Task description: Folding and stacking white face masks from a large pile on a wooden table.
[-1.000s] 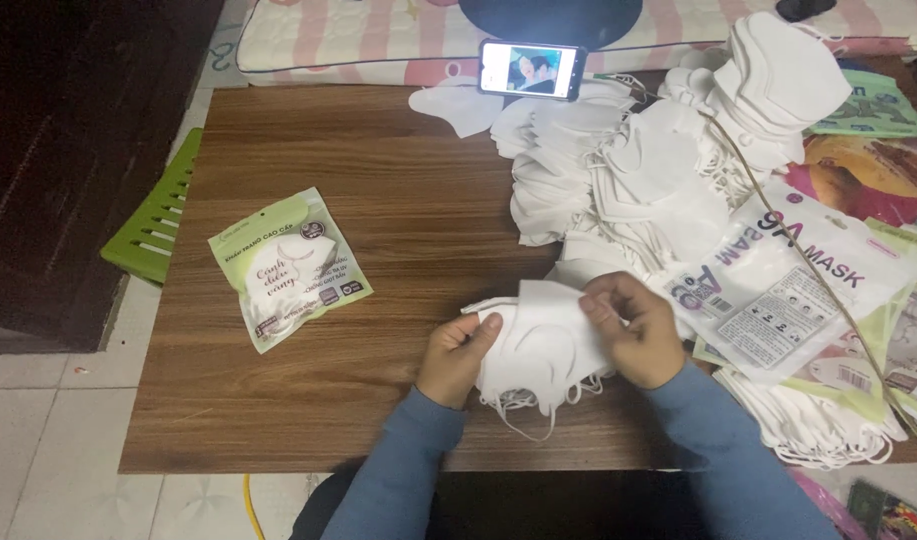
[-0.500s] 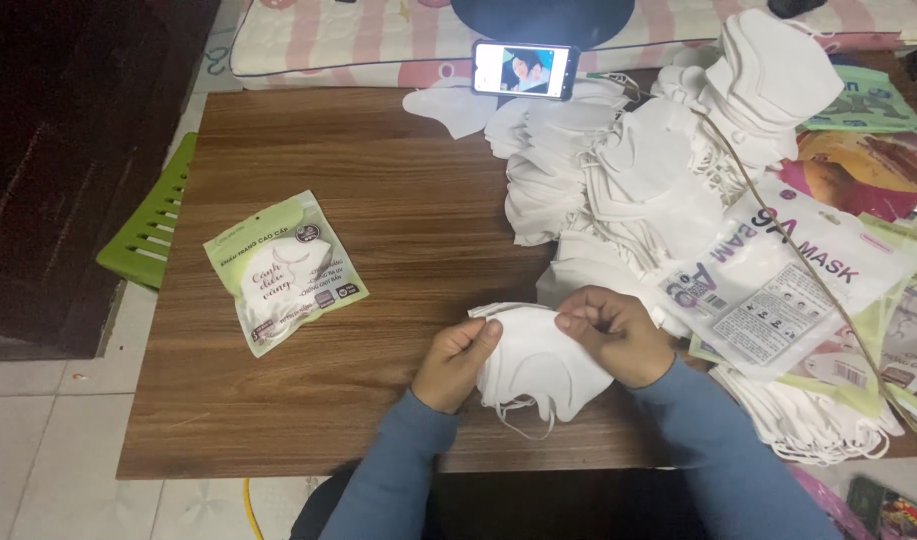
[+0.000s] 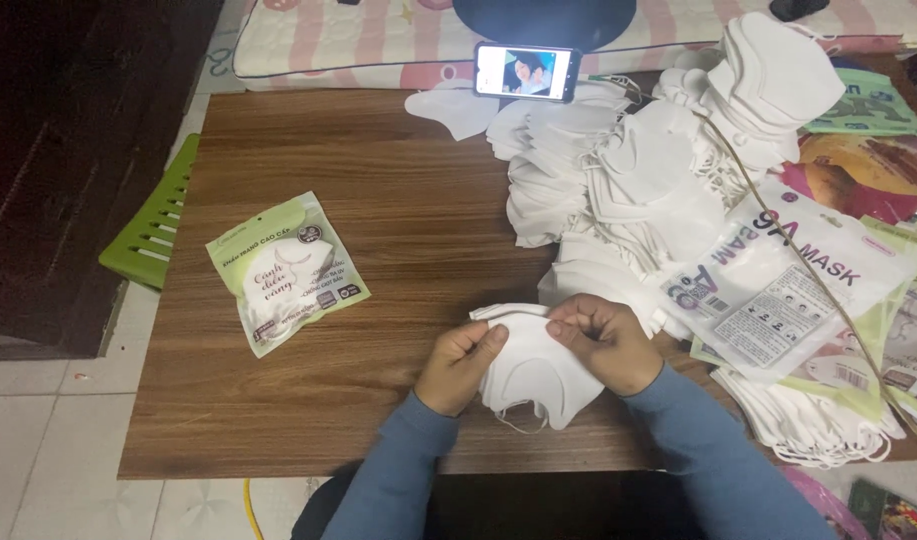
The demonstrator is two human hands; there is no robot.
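white and soft-looking, the small stack of face masks (image 3: 534,372) lies at the near edge of the wooden table (image 3: 398,200), just in front of the person. the masks are folded flat and curved, their edges nearly lined up, with a faint rounded seam showing on the top one. thin ear loops hang from the lower side, one curling toward the table edge.

the left hand (image 3: 458,365) grips the stack's left side, fingers curled over its upper corner and thumb on top. the right hand (image 3: 603,340) is closed over the upper right edge, fingertips pinching the rim of the top mask. both hands are closed on the stack, and both arms wear blue sleeves.

just beyond the right hand spreads a large loose heap of white masks (image 3: 628,190), reaching to the far edge. a phone (image 3: 527,72) with a lit screen stands propped at the far side. to the left, well apart from the hands, lies a sealed green and white mask packet (image 3: 286,270). on the right, empty printed pouches (image 3: 778,285) overlap one another, with more masks beneath them. a green plastic stool (image 3: 153,220) shows beside the table's left edge.
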